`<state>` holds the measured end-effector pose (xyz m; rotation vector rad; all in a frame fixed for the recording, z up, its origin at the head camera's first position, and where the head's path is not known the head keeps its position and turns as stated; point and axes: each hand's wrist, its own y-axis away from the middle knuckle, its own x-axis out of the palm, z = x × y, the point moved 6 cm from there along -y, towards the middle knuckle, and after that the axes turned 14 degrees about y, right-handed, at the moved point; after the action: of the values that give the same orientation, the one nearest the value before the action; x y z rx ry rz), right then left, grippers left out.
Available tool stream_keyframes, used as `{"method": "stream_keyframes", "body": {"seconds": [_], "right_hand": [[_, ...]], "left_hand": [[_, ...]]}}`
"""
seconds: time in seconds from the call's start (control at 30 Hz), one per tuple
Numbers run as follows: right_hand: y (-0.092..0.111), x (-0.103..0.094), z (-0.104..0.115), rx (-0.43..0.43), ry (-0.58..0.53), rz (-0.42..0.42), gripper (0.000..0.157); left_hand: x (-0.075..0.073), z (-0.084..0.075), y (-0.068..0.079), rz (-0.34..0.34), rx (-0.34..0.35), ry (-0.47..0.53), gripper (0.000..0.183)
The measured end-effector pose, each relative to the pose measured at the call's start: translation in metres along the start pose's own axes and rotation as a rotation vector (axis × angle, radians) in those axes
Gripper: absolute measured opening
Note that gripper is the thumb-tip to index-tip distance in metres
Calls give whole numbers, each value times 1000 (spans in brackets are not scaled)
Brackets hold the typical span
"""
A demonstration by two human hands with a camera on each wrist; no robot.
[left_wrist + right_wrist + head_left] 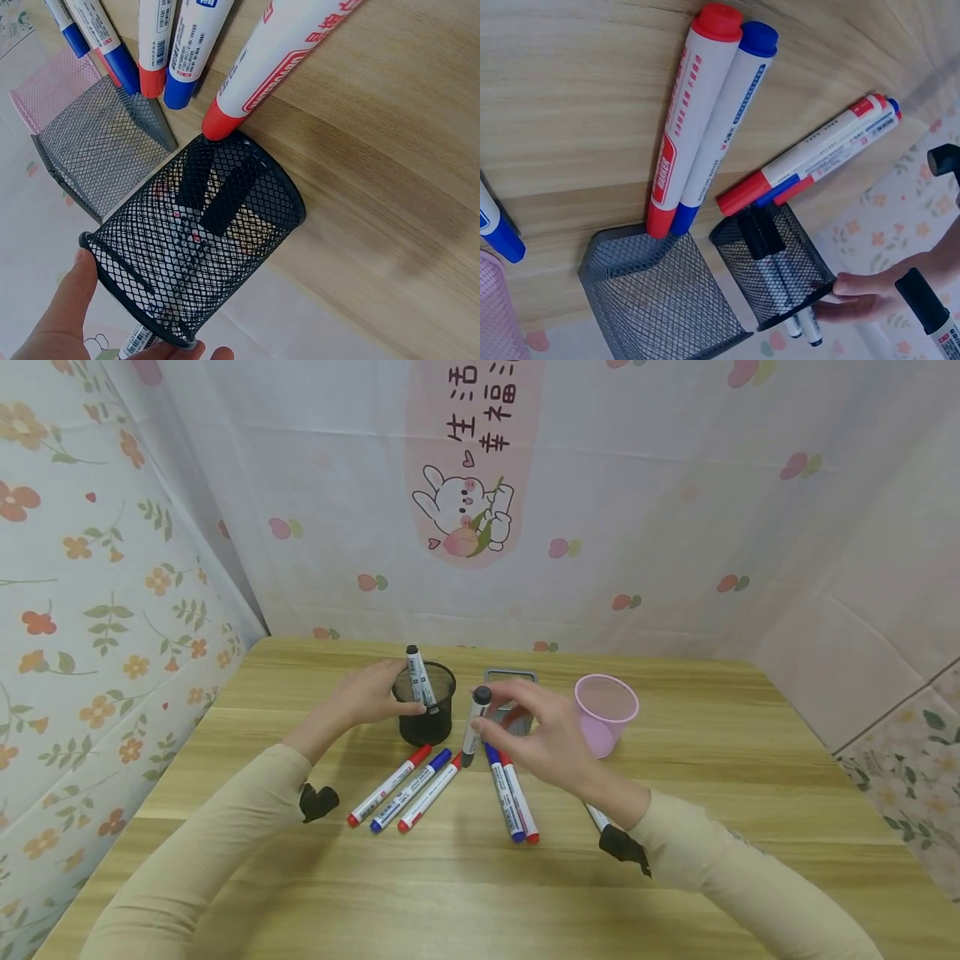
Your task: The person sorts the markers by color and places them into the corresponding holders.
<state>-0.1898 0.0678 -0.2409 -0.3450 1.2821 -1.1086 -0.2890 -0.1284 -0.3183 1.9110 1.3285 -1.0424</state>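
My left hand grips the rim of a black mesh pen cup, thumb and fingers on its top edge in the left wrist view. Two black-capped markers stand in that cup, leaning against its side. Between the thumb and fingers of my right hand is a whiteboard marker with a white barrel and black ends, held upright just right of the black cup. The same marker shows at the lower right corner of the right wrist view.
A grey mesh holder, partly hidden behind my right hand in the head view, stands beside a pink cup. Red and blue markers lie left of centre. A blue and a red marker lie side by side. Another marker is partly under my right wrist.
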Motion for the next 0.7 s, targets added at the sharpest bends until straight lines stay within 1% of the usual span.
{"method": "stream_keyframes", "body": {"seconds": [0.13,0.33,0.53,0.7], "right_hand": [[-6,2,-1,-4,5,-8,40],[-15,4,-4,18,27,2,33],[-24,6,-8,34,30,-3,32],[-33,8,-12,50,71,-14,30]], "left_hand": [[0,1,-1,-3,5,1,82],[0,1,-1,-11,16,12,82],[-1,0,0,-14,16,16,82],[-1,0,0,-15,20,15,82]]}}
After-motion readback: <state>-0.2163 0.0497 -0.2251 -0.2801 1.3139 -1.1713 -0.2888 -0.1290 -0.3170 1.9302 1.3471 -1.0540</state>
